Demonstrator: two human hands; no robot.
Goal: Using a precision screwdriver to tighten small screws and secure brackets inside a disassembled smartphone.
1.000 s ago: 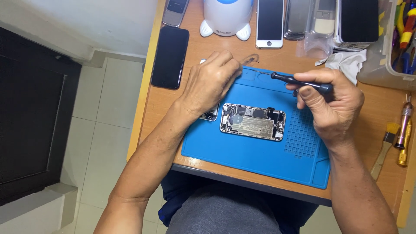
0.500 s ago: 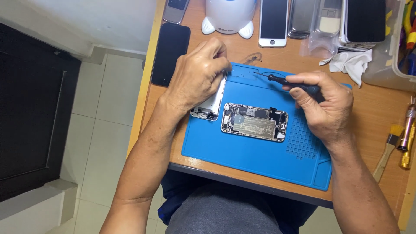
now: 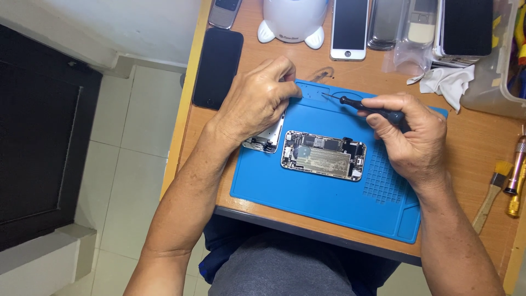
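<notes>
The left hand [image 3: 257,101] has its grip pinched on the top edge of a phone screen panel [image 3: 269,137]. The panel is tipped up on its side, just beside the open phone body [image 3: 323,155]. The bottom end of the panel sits near the left end of the body. I cannot tell if a thin cable joins the two there, because the hand hides much of it.

The right hand [image 3: 411,134] has its fingers pressed together around a small screwdriver [image 3: 364,107] with a dark handle. The thin metal tip points left, toward the left hand, and hangs above the blue mat [image 3: 339,203]. It is not touching the phone body.

To do this step well, I think the left hand should hold the panel steady and not tip it too far, so nothing tears at the hinge end. The right hand should bring the tip down slowly and straight onto a screw. Tiny screws can roll, so it is best to keep them on the mat.

The mat lies on a wooden worktop [image 3: 482,142]. Behind it stand a white round gadget [image 3: 292,19], a white phone [image 3: 349,27] and a black phone [image 3: 218,67]. A white cloth [image 3: 446,82] lies to the right, and a small brush [image 3: 490,194] rests near the right edge.
</notes>
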